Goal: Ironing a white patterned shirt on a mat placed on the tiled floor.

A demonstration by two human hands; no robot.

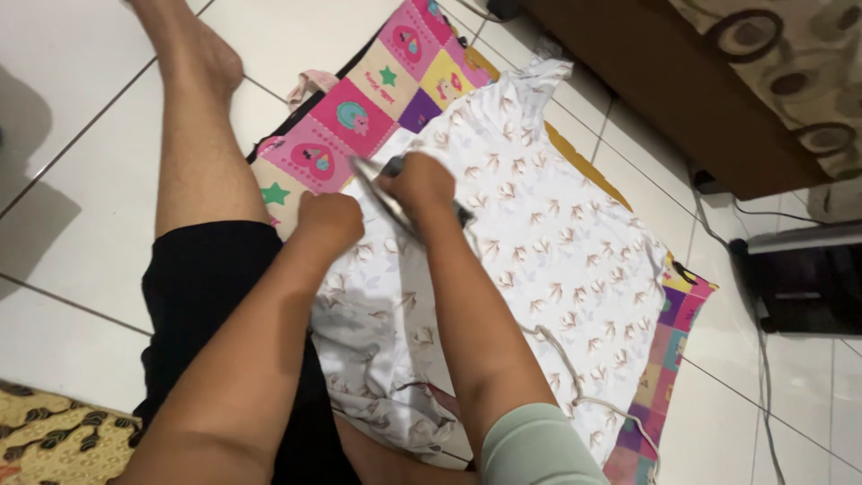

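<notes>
A white garment point(557, 251) with a small brown leaf print lies spread over a colourful patchwork blanket point(377, 99) on the tiled floor. My right hand point(420, 184) grips the handle of a clothes iron point(382, 193), whose metal soleplate rests on the garment's left part. Just left of it, my left hand point(330, 220) is closed on the garment's edge, holding the cloth down. The iron's white cord point(561, 359) trails across the garment toward me.
My bare leg point(193, 135) in black shorts stretches out at the left. A dark wooden furniture base point(664, 81) stands at the top right, a black box point(808, 278) with cables at the right, a patterned mat point(54, 440) at the bottom left.
</notes>
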